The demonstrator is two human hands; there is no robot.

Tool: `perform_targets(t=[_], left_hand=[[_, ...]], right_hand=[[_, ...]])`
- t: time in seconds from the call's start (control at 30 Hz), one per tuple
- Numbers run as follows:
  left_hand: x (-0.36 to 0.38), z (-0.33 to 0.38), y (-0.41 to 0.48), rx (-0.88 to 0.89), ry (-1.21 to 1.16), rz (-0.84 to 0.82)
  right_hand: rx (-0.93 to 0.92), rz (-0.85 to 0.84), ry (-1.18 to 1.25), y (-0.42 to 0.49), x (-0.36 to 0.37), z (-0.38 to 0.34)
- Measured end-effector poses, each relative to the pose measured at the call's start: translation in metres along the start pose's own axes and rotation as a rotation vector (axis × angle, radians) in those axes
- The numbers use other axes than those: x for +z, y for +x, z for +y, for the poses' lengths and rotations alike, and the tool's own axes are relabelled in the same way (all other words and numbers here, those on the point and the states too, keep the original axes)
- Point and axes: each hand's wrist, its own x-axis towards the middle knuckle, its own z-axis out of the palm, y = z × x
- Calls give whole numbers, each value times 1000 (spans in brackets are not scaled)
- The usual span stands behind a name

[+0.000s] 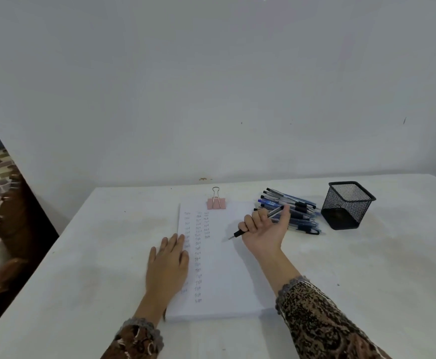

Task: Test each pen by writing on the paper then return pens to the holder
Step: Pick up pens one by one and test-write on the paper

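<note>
A white stack of paper point(224, 268) lies in the middle of the table, with columns of small handwritten words down its left half. My left hand point(167, 265) rests flat on the paper's left edge, fingers straight. My right hand point(266, 229) hovers palm-up over the paper's upper right part and grips a pen point(240, 232) in its curled fingers; the pen's tip points left and down, just above the sheet. A pile of several blue pens point(299, 216) lies to the right of the paper. The black mesh holder point(347, 204) stands beyond the pile, and looks empty.
A pink binder clip point(216, 202) clamps the top edge of the paper. The white table point(367, 268) runs up to a plain wall at the back. Its left edge drops off beside dark wooden furniture point(12, 229).
</note>
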Motion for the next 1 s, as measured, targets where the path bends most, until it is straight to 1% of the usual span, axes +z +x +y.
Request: perform_targets(t=[0.1,0.2,0.33,0.47,0.63,0.73,0.83,0.97,1.0], left_hand=[[-3,-3,1,19,-12,-28],[-4,-6,0,52,31,-40],[-1,-6,-1,54,75,-32],[1,-7,0,55,103,-26],[1,-7,-1,59,118,-26],[0,-6,0,60,117,-34],[0,-7,0,64,117,-43],[-1,-8,1,64,121,-54],[-1,-8,1,67,123,-56]], right_hand=[[-15,15,3,8,3,10],[-6,2,51,13,4,17],[19,-24,-4,10,4,22],[-11,-21,-7,9,0,28],[-44,-9,88,9,-8,35],[-61,-9,74,11,-5,35],[-76,-10,-19,18,1,36],[-26,-28,-409,27,4,43],[-18,-35,-461,27,5,45]])
